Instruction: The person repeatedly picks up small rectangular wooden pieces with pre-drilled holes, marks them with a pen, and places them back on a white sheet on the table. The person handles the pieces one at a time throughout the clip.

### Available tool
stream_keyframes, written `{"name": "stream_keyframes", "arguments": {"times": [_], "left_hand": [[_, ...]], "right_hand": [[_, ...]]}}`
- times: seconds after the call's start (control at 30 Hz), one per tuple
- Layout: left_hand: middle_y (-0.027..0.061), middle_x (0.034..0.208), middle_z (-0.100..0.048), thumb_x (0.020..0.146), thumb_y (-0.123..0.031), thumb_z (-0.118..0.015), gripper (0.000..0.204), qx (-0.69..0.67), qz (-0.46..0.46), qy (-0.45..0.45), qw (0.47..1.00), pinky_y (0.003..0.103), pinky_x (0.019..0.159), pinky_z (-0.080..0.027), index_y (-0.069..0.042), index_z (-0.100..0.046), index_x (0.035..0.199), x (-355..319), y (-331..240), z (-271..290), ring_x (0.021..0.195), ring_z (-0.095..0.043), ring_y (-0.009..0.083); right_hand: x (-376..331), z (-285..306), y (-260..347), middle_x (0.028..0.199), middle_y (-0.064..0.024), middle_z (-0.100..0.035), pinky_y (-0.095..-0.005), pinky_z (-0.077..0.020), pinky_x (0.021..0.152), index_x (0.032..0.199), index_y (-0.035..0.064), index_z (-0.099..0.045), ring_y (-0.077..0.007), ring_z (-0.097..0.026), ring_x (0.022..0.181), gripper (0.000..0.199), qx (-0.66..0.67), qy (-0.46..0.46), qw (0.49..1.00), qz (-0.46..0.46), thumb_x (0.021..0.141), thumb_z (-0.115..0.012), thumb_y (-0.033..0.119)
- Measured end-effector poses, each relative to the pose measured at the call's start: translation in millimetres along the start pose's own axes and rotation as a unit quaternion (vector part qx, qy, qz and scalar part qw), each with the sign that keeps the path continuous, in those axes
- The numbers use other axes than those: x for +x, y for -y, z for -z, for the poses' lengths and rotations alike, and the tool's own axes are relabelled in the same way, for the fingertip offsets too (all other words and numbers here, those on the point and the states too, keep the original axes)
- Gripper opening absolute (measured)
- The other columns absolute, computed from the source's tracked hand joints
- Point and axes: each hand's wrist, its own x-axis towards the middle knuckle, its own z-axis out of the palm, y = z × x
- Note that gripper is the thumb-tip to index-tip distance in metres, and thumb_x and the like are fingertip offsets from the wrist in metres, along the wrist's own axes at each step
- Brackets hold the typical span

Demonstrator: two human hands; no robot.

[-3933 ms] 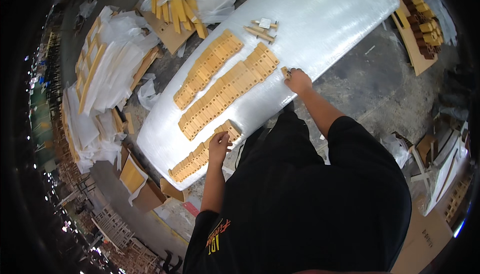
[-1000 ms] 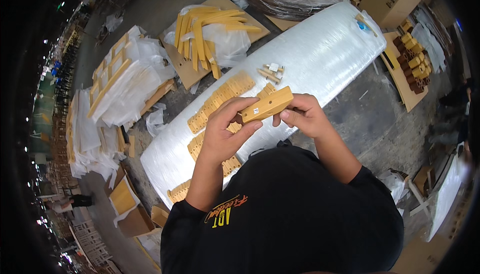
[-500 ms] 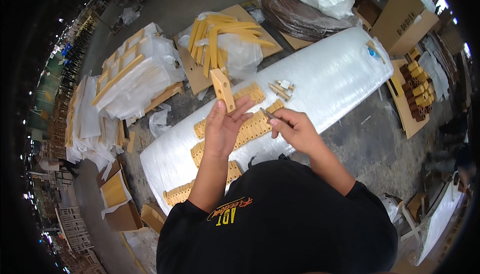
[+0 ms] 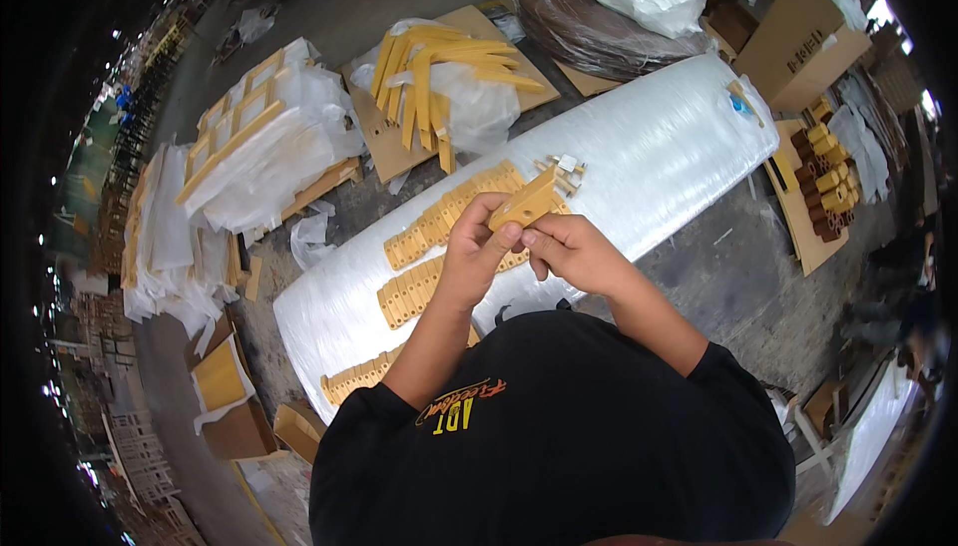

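A light wooden block (image 4: 526,201) with drilled holes is raised above the work surface, slanting up to the right. My left hand (image 4: 477,247) is closed on its lower end, fingers behind and thumb in front. My right hand (image 4: 577,252) is closed in a pinch against the block's lower edge, beside my left thumb. A short metal rod showed in those fingers a moment ago; now they hide it. Beneath and left of my hands, similar blocks (image 4: 449,215) lie in rows on a plastic-wrapped surface (image 4: 659,137). Several small bolt-like pieces (image 4: 569,175) lie just beyond the held block.
Beyond the wrapped surface, curved yellow wooden parts (image 4: 429,72) are piled on cardboard. Wrapped wooden frames (image 4: 269,127) are stacked at left. A cardboard box (image 4: 798,37) stands at far right, above brown and yellow wooden pieces (image 4: 828,177). Open cartons (image 4: 235,401) sit on the floor at lower left.
My left hand has moved right and tipped the block from upright to slanting right. My right hand has come left to meet it, and the two hands now touch.
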Motion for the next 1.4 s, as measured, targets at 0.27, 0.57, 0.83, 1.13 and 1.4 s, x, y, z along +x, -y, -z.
{"name": "stream_keyframes", "arguments": {"times": [0.27,0.57,0.83,1.13,1.4], "left_hand": [[0.0132,0.121,-0.066,0.096,-0.013,-0.072,0.036,-0.071,-0.035,0.104,0.991,0.032,0.087,-0.055,-0.001,-0.055,0.125,-3.8,-46.3,-34.8,0.101,-0.066,0.0152],[0.0127,0.105,-0.071,0.101,-0.028,-0.065,0.033,-0.026,-0.016,-0.190,0.981,0.034,0.078,-0.057,0.001,-0.063,0.118,2.6,15.1,33.9,0.089,-0.070,0.0195],[0.0131,0.102,-0.073,0.103,-0.036,-0.063,0.039,-0.032,0.339,-0.050,0.939,0.031,0.073,-0.057,0.000,-0.065,0.118,-69.2,152.0,34.8,0.090,-0.073,0.0210],[0.0126,0.108,-0.072,0.101,-0.034,-0.062,0.041,0.147,0.486,-0.082,0.858,0.033,0.068,-0.058,0.000,-0.062,0.125,-123.1,217.7,50.6,0.083,-0.071,0.0202],[0.0128,0.101,-0.072,0.100,-0.031,-0.062,0.037,0.197,0.482,-0.224,0.823,0.030,0.060,-0.056,0.001,-0.063,0.120,-180.1,201.1,83.8,0.076,-0.071,0.0191]], "right_hand": [[-14.8,8.0,12.4,0.070,0.0005,-0.061,-0.0228,-0.0350,0.052,0.109,0.0035,-0.067,-0.0050,-0.049,0.060,0.019,0.172,0.041,0.982,0.065,0.104,-0.059,0.019],[18.6,-0.9,-28.1,0.069,0.0004,-0.057,-0.0260,-0.0427,0.057,0.101,-0.0008,-0.067,-0.0060,-0.052,0.064,0.024,-0.140,-0.085,0.986,0.031,0.097,-0.071,0.023],[19.9,-9.4,-171.0,0.072,-0.0114,-0.067,-0.0357,-0.0485,0.061,0.089,0.0009,-0.071,-0.0192,-0.062,0.066,0.034,-0.118,-0.049,0.986,-0.110,0.089,-0.074,0.035],[-12.3,0.4,-275.8,0.096,-0.0264,-0.072,-0.0483,-0.0558,0.083,0.099,-0.0024,-0.069,-0.0422,-0.071,0.092,0.041,-0.291,-0.096,0.909,-0.284,0.082,-0.069,0.035],[10.8,45.9,-306.3,0.096,-0.0244,-0.073,-0.0510,-0.0577,0.082,0.113,-0.0015,-0.064,-0.0423,-0.071,0.091,0.045,-0.414,-0.097,0.855,-0.296,0.086,-0.070,0.033]]}}
